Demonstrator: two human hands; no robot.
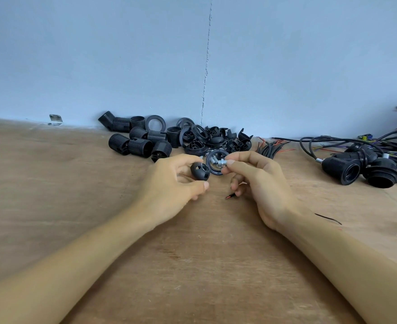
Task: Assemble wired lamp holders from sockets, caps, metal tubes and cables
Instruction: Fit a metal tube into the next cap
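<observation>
Forearms reach in over the wooden tabletop (193, 265) and meet near its middle, where both parts are held up off the surface, likely so that they can be turned freely. The left grip (174, 183) is curled round a domed black cap (200, 170), thumb below and fingers above, with the cap's holed top facing the other hand (presumably so a tube can go straight in). The right grip (260, 183) pinches a short threaded metal tube (221, 163), a nut on it, between thumb and forefinger. The tube lies roughly level and points at the cap, just beside it but not yet entered, so I judge the step in hand to be seating the tube in the cap. The right hand's lower fingers are curled in, and a cable end (229, 196) with bared reddish tips pokes out beneath them; whether they actually hold that cable I cannot tell. Just behind the hands a black ring (208, 160) lies among small metal pieces. Farther back, sockets (136, 142) are heaped to the left and spare caps and rings (214, 136) at the centre, against the blue wall (122, 54), sorted by kind within easy reach. Cut cables (270, 147) fan out to the right, and wired lamp holders (361, 168) lie far right, apart from the raw parts.
</observation>
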